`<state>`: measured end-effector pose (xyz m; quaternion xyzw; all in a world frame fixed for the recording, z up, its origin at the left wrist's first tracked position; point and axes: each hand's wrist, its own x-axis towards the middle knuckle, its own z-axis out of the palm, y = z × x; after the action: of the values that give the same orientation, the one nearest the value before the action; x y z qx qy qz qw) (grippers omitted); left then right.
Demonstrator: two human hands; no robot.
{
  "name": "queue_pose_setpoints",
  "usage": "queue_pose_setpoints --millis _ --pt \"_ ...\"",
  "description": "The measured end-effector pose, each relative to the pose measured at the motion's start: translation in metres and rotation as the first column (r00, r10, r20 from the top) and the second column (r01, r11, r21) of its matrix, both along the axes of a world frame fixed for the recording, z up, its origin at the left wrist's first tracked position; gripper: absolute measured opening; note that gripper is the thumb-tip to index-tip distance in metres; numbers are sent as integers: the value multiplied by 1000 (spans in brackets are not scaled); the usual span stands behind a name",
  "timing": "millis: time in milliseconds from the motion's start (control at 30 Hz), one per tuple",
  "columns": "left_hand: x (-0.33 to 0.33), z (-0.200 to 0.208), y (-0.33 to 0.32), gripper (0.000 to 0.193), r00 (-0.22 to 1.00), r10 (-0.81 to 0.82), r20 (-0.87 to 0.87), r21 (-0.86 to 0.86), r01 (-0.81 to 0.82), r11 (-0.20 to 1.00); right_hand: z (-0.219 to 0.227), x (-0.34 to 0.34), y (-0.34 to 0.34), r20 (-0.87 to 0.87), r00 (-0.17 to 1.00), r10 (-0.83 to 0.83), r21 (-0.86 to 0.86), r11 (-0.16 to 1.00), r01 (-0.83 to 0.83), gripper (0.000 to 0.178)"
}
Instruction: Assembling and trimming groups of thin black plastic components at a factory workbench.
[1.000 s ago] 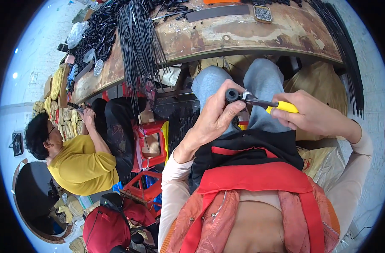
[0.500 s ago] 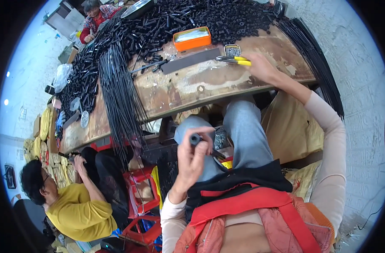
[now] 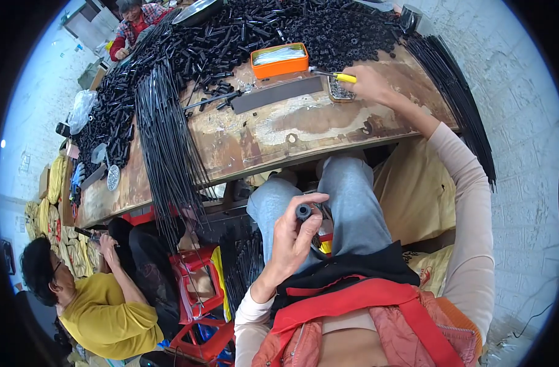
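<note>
My left hand (image 3: 287, 246) is closed around a black tube (image 3: 303, 211), held over my lap with its round hollow end facing up. My right hand (image 3: 371, 84) reaches over the table, shut on pliers with yellow handles (image 3: 345, 78). The pliers' jaws point left, close to the orange box. Just below them sits a small tray (image 3: 339, 94) of tiny silvery pieces, partly covered by my right fingers. A flat dark strip (image 3: 278, 95) lies left of the tray. Behind the strip, the orange box (image 3: 281, 68) holds thin pale strips.
Heaps of black tubular parts (image 3: 200, 46) cover the table's far side. Bundles of long black rods hang over the edge at left (image 3: 169, 140) and right (image 3: 454, 92). A screwdriver (image 3: 212, 100) lies near the strip. A co-worker in yellow (image 3: 111, 306) sits left; another person (image 3: 136, 27) sits far left.
My right hand and the pliers have moved slightly away from me. The small tray now sits nearer the table's front edge. My left hand, still holding the tube, has shifted a little right.
</note>
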<state>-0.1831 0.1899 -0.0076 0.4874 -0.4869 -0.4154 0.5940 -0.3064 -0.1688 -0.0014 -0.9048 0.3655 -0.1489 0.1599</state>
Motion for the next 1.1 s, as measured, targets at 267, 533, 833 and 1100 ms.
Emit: queue_pose_setpoints --millis 267,533,833,1100 --pt "-2 11 23 26 1000 21 2 9 -21 1000 -1 16 9 -143 989 27 -158 986 -50 25" --pt "-2 14 39 29 1000 20 16 -40 -20 999 -1 5 4 -42 999 -25 61 998 27 31" --pt "0 22 39 48 999 31 27 -174 -26 984 0 6 -3 -66 997 -26 55 998 30 33" --pt "-1 13 30 51 1000 -18 -6 -108 18 994 -3 11 -8 -89 995 43 67 997 -37 31"
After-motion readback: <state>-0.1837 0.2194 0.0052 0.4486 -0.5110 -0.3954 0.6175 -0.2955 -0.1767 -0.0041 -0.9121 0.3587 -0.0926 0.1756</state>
